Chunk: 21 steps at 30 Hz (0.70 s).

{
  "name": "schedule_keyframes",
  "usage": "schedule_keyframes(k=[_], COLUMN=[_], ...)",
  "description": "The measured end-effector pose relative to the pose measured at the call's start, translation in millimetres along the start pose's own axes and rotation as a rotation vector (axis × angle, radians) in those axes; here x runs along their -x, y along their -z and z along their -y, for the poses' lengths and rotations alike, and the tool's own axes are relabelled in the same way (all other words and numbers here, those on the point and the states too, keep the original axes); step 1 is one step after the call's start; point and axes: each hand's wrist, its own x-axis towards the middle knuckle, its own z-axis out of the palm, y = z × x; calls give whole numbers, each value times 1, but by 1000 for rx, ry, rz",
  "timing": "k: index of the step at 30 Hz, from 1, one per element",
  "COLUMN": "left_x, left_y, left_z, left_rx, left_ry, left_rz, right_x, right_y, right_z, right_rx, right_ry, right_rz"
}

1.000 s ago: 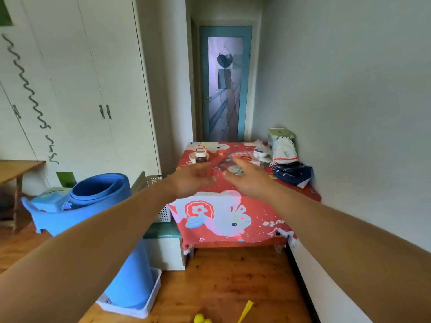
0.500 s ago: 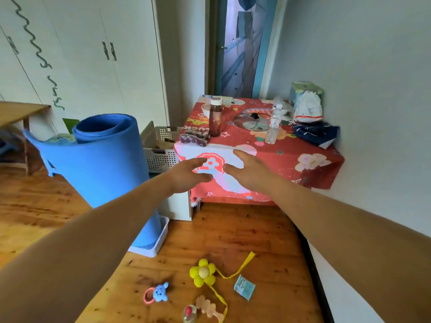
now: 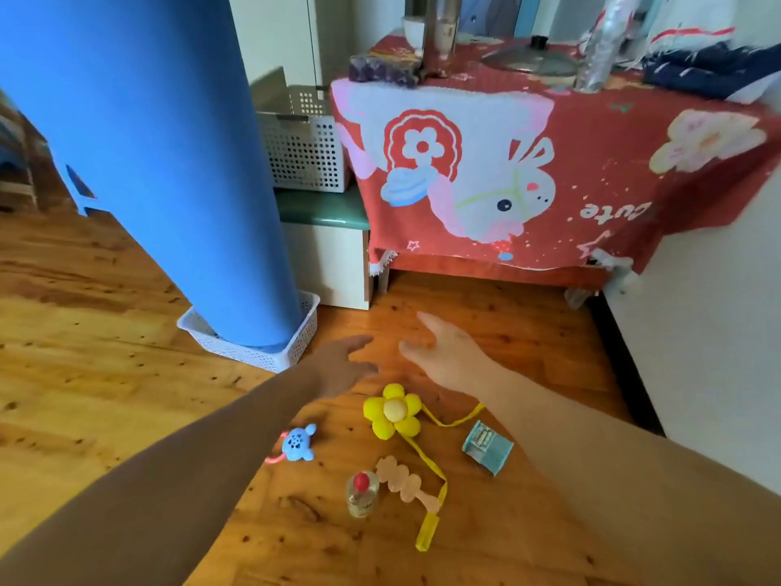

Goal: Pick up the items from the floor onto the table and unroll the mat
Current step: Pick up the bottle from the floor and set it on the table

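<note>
Small items lie on the wooden floor: a yellow plush flower with a yellow ribbon, a blue rattle toy, a small clear bottle with a red cap, a pale pink wavy piece and a small teal packet. My left hand and my right hand hover empty, fingers apart, just beyond the flower. The rolled blue mat stands upright in a white basket at the left. The table with a red cartoon cloth stands ahead.
On the table are a jar, a pot lid, a plastic bottle and dark folded cloth. A perforated white crate sits on a low green-topped cabinet beside the table. The white wall runs along the right.
The view has tilted down from the table to the floor. Both hands have dropped from table height to just above the floor items.
</note>
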Motion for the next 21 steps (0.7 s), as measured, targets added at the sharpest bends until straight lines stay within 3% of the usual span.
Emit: schedule_keyframes(k=[10,21], left_x=[-51,-52], left_y=[-126,-190], left_z=[164,238], left_rx=[160,271], left_ry=[117,171], left_rz=[-11,14], right_x=[-47,-44], right_y=[-180,-273], right_z=[-127,-180], right_rx=[-8,-77], right_ry=[-26,-70], right_rz=[102,203])
